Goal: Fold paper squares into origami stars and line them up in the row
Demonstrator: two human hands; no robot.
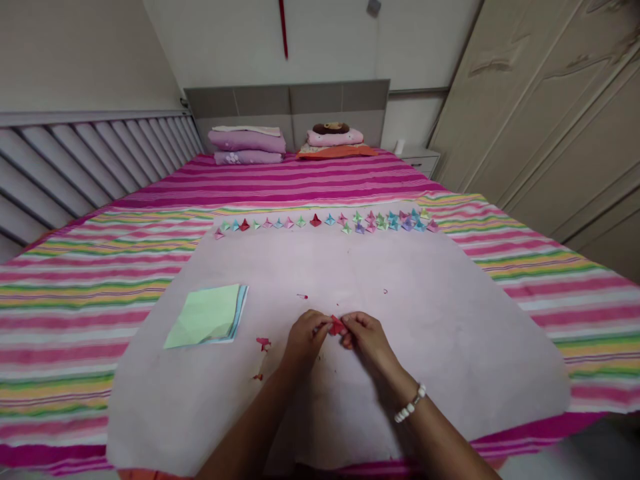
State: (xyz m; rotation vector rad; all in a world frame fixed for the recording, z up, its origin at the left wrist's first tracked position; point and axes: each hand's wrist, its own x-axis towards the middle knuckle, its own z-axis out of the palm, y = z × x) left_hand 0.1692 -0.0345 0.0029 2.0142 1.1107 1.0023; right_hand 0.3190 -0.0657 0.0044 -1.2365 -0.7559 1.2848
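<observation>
Left hand and right hand pinch small red folded-paper piece; beyond hands, multicoloured folded-paper shapes, apparently finished; left of left hand, green-topped square paper stack, unfolded.

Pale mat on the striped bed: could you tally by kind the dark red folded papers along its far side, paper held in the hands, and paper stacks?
Dark red folded papers along the far side: 2
Small red folded paper held between left hand and right hand: 1
Stack of pale green and blue sheets: 1
Total: 4
</observation>
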